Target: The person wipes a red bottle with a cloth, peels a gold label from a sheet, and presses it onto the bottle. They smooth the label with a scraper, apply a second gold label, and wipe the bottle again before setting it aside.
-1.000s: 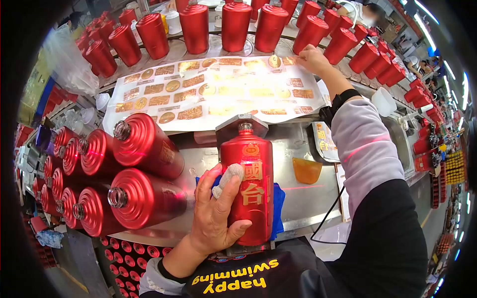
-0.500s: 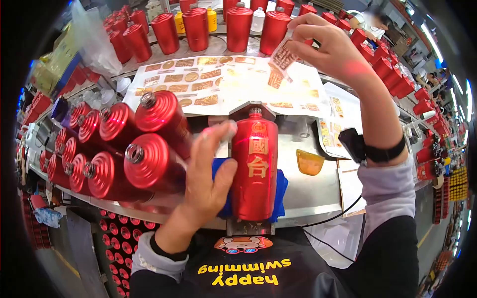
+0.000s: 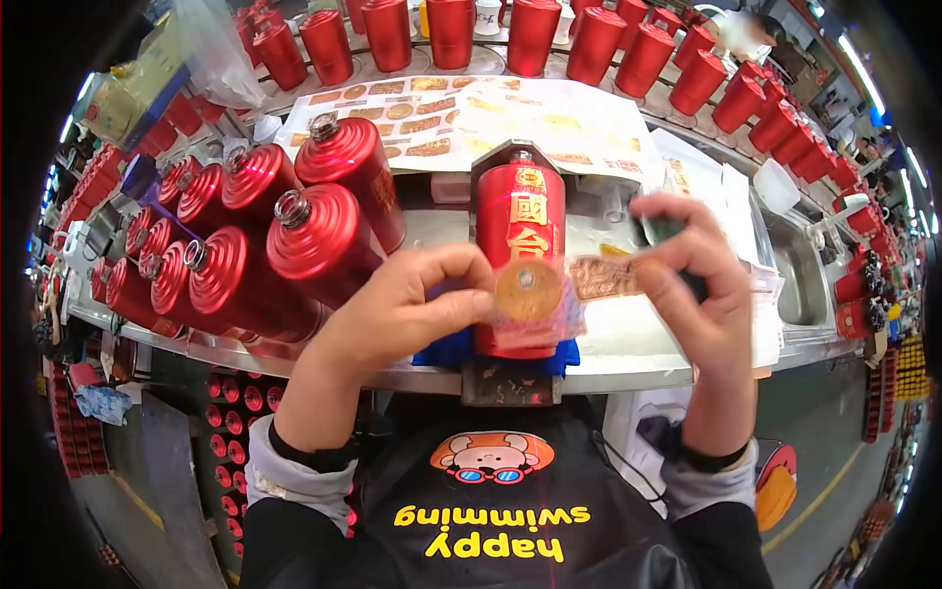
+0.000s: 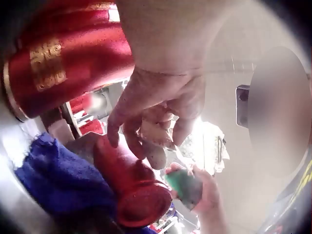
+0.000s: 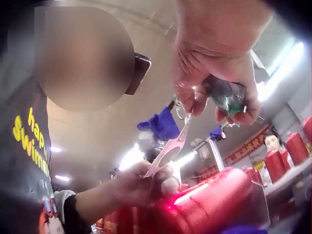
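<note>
A red bottle (image 3: 494, 211) with gold characters lies in a metal holder (image 3: 510, 385) in front of the person, neck pointing away. Above its lower half, both hands stretch a thin decal strip (image 3: 528, 292) bearing a gold round emblem and a brown-gold patterned patch. My left hand (image 3: 392, 304) pinches the strip's left end between thumb and finger; a pale finger cover (image 4: 156, 156) shows in the left wrist view. My right hand (image 3: 702, 294) pinches the other end, with a dark green piece (image 5: 229, 97) tucked in its palm. Blue cloth (image 3: 446, 351) lies under the bottle.
Several red bottles (image 3: 329, 236) stand close together at the left. Behind the holder lies a white sheet of gold decals (image 3: 392, 113), and red bottles (image 3: 530, 39) line a curved conveyor beyond. A sink (image 3: 805, 285) is at the right.
My right hand has brought the decal strip from over the sheet back toward the bottle. My left hand, earlier against the bottle with a pad-like finger cover, now pinches the strip's other end.
</note>
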{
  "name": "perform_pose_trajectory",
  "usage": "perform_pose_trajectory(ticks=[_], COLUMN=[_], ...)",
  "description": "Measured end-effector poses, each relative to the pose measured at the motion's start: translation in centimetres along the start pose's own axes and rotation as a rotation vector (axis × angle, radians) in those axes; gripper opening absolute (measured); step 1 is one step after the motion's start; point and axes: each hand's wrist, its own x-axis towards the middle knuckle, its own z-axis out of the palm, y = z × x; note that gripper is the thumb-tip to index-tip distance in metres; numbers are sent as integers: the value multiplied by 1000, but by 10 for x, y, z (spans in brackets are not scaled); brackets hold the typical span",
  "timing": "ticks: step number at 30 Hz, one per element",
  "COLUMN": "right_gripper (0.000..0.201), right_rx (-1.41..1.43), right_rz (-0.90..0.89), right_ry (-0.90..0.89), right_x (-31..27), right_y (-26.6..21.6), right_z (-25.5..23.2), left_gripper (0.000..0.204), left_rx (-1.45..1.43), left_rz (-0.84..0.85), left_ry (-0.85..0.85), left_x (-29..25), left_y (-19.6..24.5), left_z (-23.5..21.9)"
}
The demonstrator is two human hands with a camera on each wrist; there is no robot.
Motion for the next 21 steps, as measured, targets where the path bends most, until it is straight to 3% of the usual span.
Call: perform_pose_trajectory(ticks=[2,6,15,21], right_gripper=[7,10,11,10], right_rx=[77,45,106,96], right_rz=[154,259,314,238], right_ry=[65,135,153,98], right_x=[-31,-60,-68,-62], right_y=[19,38,50,45], right_z=[20,43,47,32], left_gripper=[13,16,20,15], left_rx=[-70,-52,-101,-14], left_rz=[-100,-148,-172,-169], left_ry=[23,52,64,123], left_x=[-7,-3,3,2], left_y=[-10,-27,-34,-21], left_z=[2,3,3,8])
